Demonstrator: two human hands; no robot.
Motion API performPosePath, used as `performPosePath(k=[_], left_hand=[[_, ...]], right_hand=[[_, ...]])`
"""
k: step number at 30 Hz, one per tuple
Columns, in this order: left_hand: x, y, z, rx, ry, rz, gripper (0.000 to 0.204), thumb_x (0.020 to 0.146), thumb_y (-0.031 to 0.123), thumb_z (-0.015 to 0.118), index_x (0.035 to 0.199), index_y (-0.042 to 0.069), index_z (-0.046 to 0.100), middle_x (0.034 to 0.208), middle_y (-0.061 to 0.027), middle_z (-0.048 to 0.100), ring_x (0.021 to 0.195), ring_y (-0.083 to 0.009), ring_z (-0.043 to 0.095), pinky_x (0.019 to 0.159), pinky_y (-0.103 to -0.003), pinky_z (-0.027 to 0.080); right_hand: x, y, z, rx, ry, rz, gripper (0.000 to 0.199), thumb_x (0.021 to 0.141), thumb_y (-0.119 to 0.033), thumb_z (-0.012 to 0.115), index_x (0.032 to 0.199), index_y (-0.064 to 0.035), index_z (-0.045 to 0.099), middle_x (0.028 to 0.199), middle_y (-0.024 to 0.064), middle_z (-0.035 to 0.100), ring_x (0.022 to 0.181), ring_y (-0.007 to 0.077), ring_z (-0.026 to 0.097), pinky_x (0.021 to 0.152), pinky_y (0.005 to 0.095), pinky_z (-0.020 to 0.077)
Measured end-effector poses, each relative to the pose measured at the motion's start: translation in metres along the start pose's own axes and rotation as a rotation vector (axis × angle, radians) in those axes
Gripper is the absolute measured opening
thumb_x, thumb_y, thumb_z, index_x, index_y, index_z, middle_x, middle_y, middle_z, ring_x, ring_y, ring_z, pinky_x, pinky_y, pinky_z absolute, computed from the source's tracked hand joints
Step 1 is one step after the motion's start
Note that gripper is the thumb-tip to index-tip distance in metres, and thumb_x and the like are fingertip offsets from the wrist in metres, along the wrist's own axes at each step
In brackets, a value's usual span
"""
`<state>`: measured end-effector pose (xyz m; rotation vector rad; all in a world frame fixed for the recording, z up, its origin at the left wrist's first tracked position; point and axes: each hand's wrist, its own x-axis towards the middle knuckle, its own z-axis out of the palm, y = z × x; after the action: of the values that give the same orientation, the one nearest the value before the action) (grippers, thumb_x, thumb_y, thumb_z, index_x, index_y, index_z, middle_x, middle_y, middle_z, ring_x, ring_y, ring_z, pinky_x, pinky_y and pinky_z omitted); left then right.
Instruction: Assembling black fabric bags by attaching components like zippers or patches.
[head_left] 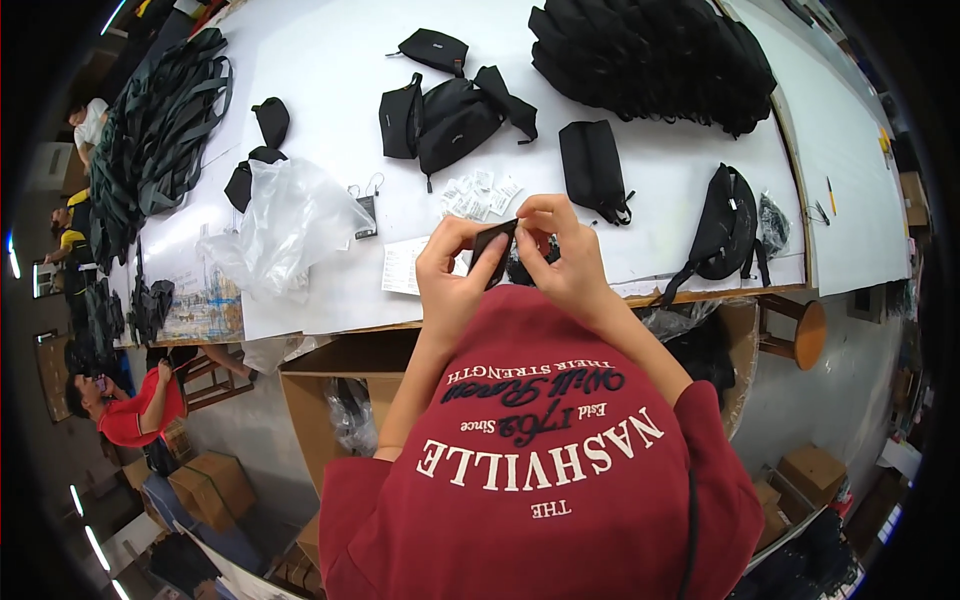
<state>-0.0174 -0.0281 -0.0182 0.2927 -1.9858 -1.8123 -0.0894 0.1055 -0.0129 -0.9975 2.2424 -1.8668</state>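
Observation:
At the table's near edge, my left hand (455,262) pinches a small flat black piece (490,252) between thumb and fingers. My right hand (562,255) grips the other side of the same piece, its thumb and forefinger at the top corner. The fingers hide part of it, so its exact kind does not show. Just beyond lie several small white printed labels (482,192). A white printed sheet (402,266) sits left of my left hand. Some small black items (519,268) show partly behind my right hand.
Black pouches (462,125), an oblong black bag (592,165) and a waist bag (727,225) lie on the white table (330,60). Clear plastic (290,225) is at left, dark straps (165,130) beyond. A black pile (650,60) stands far right; a stool (808,335) is near right.

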Motion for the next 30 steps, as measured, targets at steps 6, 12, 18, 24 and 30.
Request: performPosePath(k=[6, 12, 18, 24, 30], left_hand=[[0.005, 0.006, 0.002, 0.177, -0.062, 0.086, 0.011, 0.076, -0.001, 0.071, 0.087, -0.001, 0.069, 0.078, -0.0062, 0.06, 0.069, -0.0121, 0.056, 0.064, -0.023, 0.045], [0.02, -0.01, -0.017, -0.15, -0.241, -0.158, 0.015, 0.09, 0.012, 0.061, 0.092, -0.002, 0.067, 0.087, -0.0055, 0.063, 0.075, -0.0101, 0.055, 0.07, -0.024, 0.044], [0.028, -0.03, -0.006, -0.202, -0.406, -0.393, 0.012, 0.094, 0.014, 0.057, 0.095, 0.002, 0.057, 0.08, 0.0028, 0.056, 0.073, -0.0031, 0.05, 0.066, -0.018, 0.039], [0.044, -0.048, 0.006, -0.298, -0.343, -0.366, 0.01, 0.094, 0.012, 0.055, 0.094, 0.002, 0.055, 0.084, -0.0012, 0.057, 0.074, -0.0067, 0.053, 0.068, -0.02, 0.042], [0.099, -0.139, 0.009, 0.14, -0.042, -0.201, 0.016, 0.09, 0.014, 0.06, 0.099, 0.002, 0.056, 0.084, -0.0057, 0.06, 0.075, -0.0146, 0.057, 0.069, -0.027, 0.045]], right_hand=[[0.003, 0.01, -0.005, 0.047, 0.003, 0.042, 0.022, 0.085, -0.001, 0.057, 0.105, -0.0042, 0.049, 0.066, 0.0068, 0.059, 0.053, 0.0137, 0.057, 0.054, 0.0249, 0.0447], [0.011, 0.016, -0.023, 0.279, -0.074, 0.296, 0.01, 0.084, -0.005, 0.064, 0.091, -0.0007, 0.058, 0.063, 0.0046, 0.06, 0.053, 0.0093, 0.054, 0.053, 0.0228, 0.0417], [0.01, 0.028, -0.025, 0.11, -0.215, 0.283, 0.008, 0.082, -0.006, 0.066, 0.083, -0.0005, 0.06, 0.061, 0.0044, 0.06, 0.051, 0.0078, 0.05, 0.05, 0.023, 0.0394], [0.02, 0.053, -0.031, 0.425, -0.303, 0.591, 0.012, 0.089, -0.013, 0.063, 0.086, -0.0021, 0.058, 0.057, -0.0023, 0.053, 0.049, 0.003, 0.046, 0.046, 0.0199, 0.0345], [0.026, 0.083, -0.029, 0.551, -0.345, 0.764, 0.014, 0.092, -0.017, 0.058, 0.089, -0.0036, 0.056, 0.054, -0.002, 0.051, 0.045, 0.0037, 0.042, 0.042, 0.0196, 0.0318]])
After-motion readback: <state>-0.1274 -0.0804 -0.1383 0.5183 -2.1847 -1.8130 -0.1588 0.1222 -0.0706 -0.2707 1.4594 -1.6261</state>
